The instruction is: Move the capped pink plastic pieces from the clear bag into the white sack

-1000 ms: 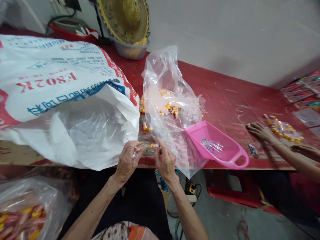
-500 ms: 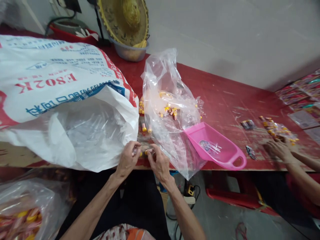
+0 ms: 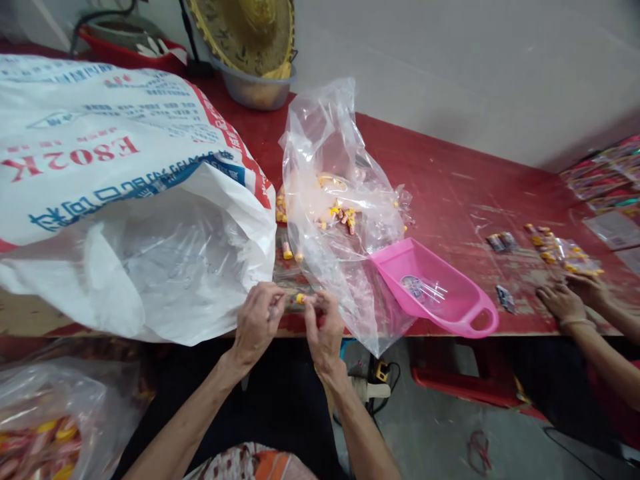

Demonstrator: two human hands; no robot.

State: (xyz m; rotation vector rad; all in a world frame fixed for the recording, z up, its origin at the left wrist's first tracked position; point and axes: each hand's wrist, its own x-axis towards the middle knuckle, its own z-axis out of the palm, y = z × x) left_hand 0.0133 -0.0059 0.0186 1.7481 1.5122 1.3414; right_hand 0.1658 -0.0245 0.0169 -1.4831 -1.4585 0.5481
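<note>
My left hand [image 3: 259, 319] is closed at the table's front edge, its thumb and fingers pinched on something I cannot make out. Facing it, my right hand [image 3: 324, 327] pinches a small piece with a yellow end [image 3: 301, 299], which shows between the two hands. Just beyond lie two more yellow-ended pieces [image 3: 287, 251]. A clear plastic bag [image 3: 340, 247] with similar pieces under or in it is spread to the right. Left of my hands gapes a large white printed sack [image 3: 185, 267] with clear plastic inside.
A pink scoop [image 3: 435, 287] sits right of the clear bag. Another person's hands [image 3: 565, 303] are at the far right, near small pieces [image 3: 565, 253]. A bag of pieces [image 3: 45, 433] is at lower left; a straw hat [image 3: 250, 33] stands behind.
My right hand has shifted slightly right, and the yellow-ended piece now shows more clearly between my hands. The other person's hands have moved apart from the pile. The view has shifted a little.
</note>
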